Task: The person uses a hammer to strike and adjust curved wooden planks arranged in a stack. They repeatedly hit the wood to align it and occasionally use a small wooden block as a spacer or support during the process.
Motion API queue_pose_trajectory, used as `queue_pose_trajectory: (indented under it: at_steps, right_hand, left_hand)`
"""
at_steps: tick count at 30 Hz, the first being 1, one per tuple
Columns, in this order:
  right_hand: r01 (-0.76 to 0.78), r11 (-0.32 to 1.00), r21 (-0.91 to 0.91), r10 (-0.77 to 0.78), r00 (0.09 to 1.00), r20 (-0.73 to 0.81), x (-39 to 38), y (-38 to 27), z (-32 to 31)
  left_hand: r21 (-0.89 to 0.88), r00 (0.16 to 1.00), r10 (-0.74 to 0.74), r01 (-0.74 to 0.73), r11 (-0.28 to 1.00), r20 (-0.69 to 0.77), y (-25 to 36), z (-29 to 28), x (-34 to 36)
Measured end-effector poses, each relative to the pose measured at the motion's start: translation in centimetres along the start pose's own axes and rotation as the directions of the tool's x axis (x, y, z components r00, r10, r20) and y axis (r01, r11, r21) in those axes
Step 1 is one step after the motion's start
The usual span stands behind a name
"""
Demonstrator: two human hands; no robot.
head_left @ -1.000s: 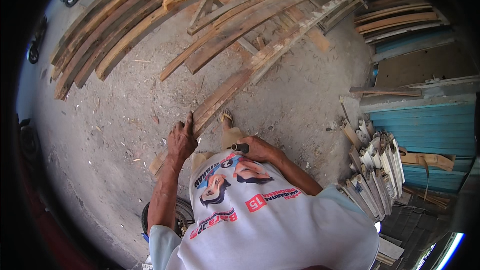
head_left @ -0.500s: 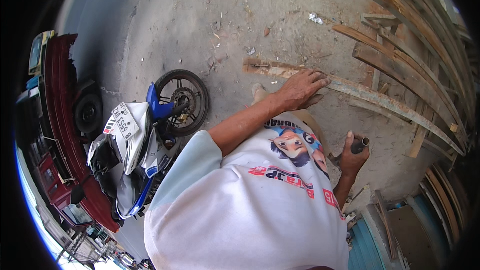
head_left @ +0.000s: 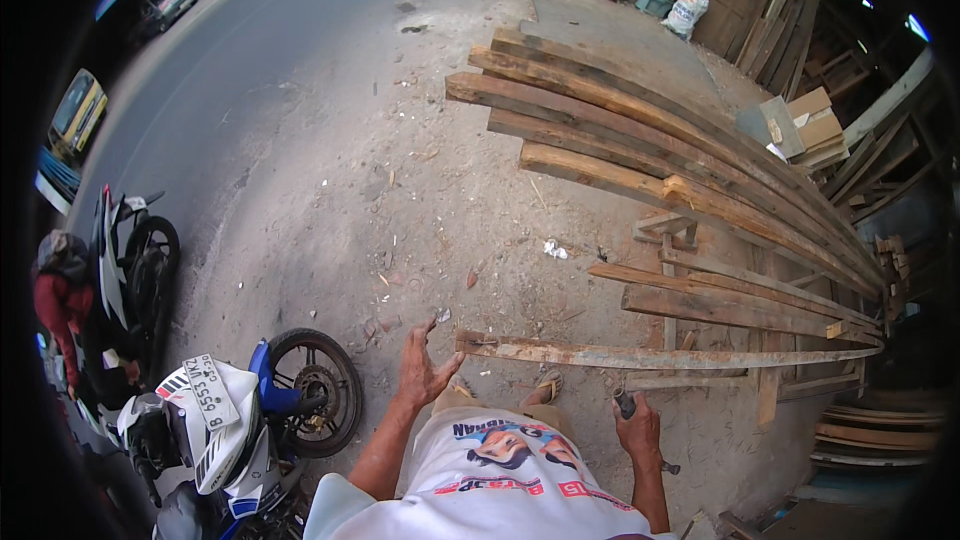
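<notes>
My left hand (head_left: 425, 368) is raised with fingers spread and holds nothing. Its thumb is close to the near-left end of a long, narrow, weathered plank (head_left: 600, 353); whether they touch I cannot tell. The plank runs across in front of my feet to the right, its surface patchy grey-white with a browner left end. At my right side, my right hand (head_left: 640, 424) is closed round the dark handle of what looks like a hammer (head_left: 626, 403). The handle end pokes up past the thumb, and a small dark metal part shows behind the wrist.
Several long timbers (head_left: 600, 100) lie side by side ahead, with shorter planks (head_left: 720, 308) on a wooden frame (head_left: 768, 380) nearer me. A white-and-blue motorcycle (head_left: 215, 430) stands close on my left. Beyond, a person in a red top (head_left: 60, 300) is beside another motorcycle (head_left: 140, 250).
My view has swung up and forward, bringing in more timbers and road. My left hand has come off the plank's top to its left end. The right hand still grips the hammer.
</notes>
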State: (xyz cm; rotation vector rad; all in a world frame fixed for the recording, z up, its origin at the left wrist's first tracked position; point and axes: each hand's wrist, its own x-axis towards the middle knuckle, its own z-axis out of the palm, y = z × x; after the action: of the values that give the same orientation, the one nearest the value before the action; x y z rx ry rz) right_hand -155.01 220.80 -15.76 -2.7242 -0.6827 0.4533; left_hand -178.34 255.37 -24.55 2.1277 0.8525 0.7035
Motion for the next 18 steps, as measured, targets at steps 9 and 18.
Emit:
queue_pose_trajectory:
  at_steps: [9, 18]
  right_hand:
    - [0.643, 0.72, 0.261, -0.498, 0.74, -0.451, 1.4, -14.9, -6.6]
    - [0.644, 0.576, 0.503, -0.591, 0.753, -0.287, 7.7, -25.3, 7.6]
  left_hand:
    - [-0.122, 0.941, 0.12, -0.085, 0.989, 0.315, -3.4, 3.2, -0.6]
    - [-0.181, 0.907, 0.132, -0.064, 0.981, 0.399, -10.7, 6.4, -2.4]
